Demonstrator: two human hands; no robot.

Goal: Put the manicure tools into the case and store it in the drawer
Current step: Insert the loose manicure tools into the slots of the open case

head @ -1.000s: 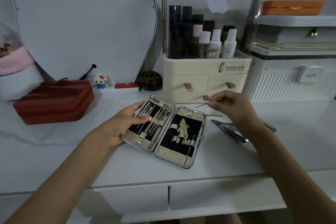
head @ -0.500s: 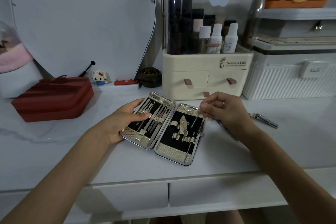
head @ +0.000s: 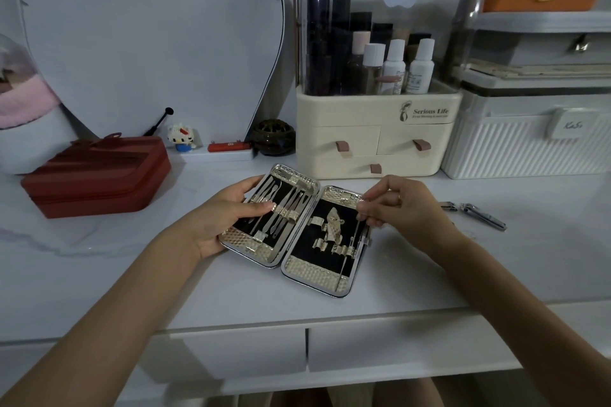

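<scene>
The manicure case [head: 317, 276] lies open on the white desk, gold-trimmed with a black lining. Its left half holds several metal tools under a strap. My left hand [head: 228, 218] grips the case's left edge, thumb resting on the tools. My right hand [head: 400, 208] pinches a thin metal tool [head: 357, 229] and holds it upright over the right edge of the right half. Nail clippers [head: 484, 215] lie on the desk to the right of my right hand. Two desk drawers [head: 396, 345] sit closed below the desk edge.
A cream cosmetics organiser [head: 377, 139] with small drawers stands just behind the case. A red zip case [head: 99, 175] sits at the left, a white ribbed box [head: 529, 149] at the right. A round mirror [head: 148, 36], a small figurine [head: 181, 137] and a dark jar [head: 273, 137] line the back.
My right hand has carried the thin tool from above the desk behind the case down to the right half of the case. My left hand has stayed on the case.
</scene>
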